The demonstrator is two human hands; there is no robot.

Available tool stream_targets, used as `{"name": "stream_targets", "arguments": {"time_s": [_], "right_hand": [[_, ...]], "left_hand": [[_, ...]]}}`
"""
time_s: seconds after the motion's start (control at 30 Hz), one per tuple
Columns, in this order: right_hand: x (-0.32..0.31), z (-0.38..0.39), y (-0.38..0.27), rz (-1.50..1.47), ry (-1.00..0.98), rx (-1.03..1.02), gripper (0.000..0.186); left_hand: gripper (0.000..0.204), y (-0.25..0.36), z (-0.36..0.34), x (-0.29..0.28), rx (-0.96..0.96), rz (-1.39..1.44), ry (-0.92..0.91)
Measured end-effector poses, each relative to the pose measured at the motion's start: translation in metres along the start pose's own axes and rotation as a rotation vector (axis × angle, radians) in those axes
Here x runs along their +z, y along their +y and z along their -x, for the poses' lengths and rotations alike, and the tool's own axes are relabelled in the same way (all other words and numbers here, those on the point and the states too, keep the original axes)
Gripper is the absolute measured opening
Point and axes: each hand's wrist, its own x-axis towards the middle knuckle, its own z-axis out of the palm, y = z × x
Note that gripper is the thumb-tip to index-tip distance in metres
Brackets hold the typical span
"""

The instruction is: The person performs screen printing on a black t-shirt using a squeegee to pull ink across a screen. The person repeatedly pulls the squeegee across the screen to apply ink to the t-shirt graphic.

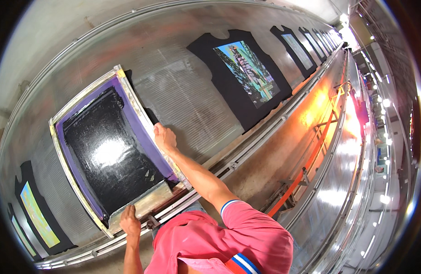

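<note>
A screen-printing frame (81, 196) with a purple border lies on the long table, its mesh (105, 123) coated in wet, glossy black ink. Bits of black fabric show past its right edge. Across the frame's near end rests a squeegee (148, 199), a long pale bar smeared with ink. My left hand (130, 221) is closed on the squeegee's near side, toward its left end. With curled fingers, my right hand (165, 138) grips the frame's right side rail, about midway along. Some of its fingertips are hidden.
A black shirt (228, 82) with a colourful print lies to the right, and several more stretch into the distance. Printed black shirts (48, 228) also lie at left. A metal rail (233, 165) edges the table (174, 82). Beyond the aisle glows an orange light (317, 107) beside another long table.
</note>
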Motion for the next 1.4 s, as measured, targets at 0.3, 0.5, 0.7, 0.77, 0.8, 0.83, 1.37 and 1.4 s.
{"name": "stream_targets", "arguments": {"time_s": [0.3, 0.5, 0.7, 0.77, 0.8, 0.83, 1.37, 1.4], "right_hand": [[-0.007, -0.002, -0.007, 0.080, 0.019, -0.064, 0.026], [-0.023, -0.005, -0.084, 0.168, -0.362, -0.661, 0.042], [0.038, -0.064, -0.167, 0.688, -0.436, -0.859, 0.006], [0.057, -0.117, -0.188, 0.619, -0.407, -0.910, 0.017], [0.065, -0.145, -0.199, 0.650, -0.349, -0.975, 0.018], [0.070, -0.168, -0.209, 0.631, -0.322, -0.982, 0.018], [0.098, -0.164, -0.184, 0.581, -0.341, -1.006, 0.016], [0.091, -0.145, -0.176, 0.582, -0.358, -0.987, 0.015]], "left_hand": [[0.035, -0.032, -0.071, -0.038, -0.147, -0.044, -0.088], [0.032, -0.068, -0.176, -0.054, -0.190, -0.125, -0.140], [0.009, -0.138, -0.286, -0.056, -0.075, -0.044, -0.119], [0.030, -0.185, -0.330, -0.071, -0.097, -0.148, -0.111], [0.033, -0.205, -0.353, -0.077, -0.139, -0.166, -0.147], [0.035, -0.223, -0.376, -0.083, -0.174, -0.195, -0.178], [0.021, -0.264, -0.363, -0.056, -0.065, -0.152, -0.119], [0.024, -0.254, -0.344, -0.057, -0.082, -0.150, -0.153]]}}
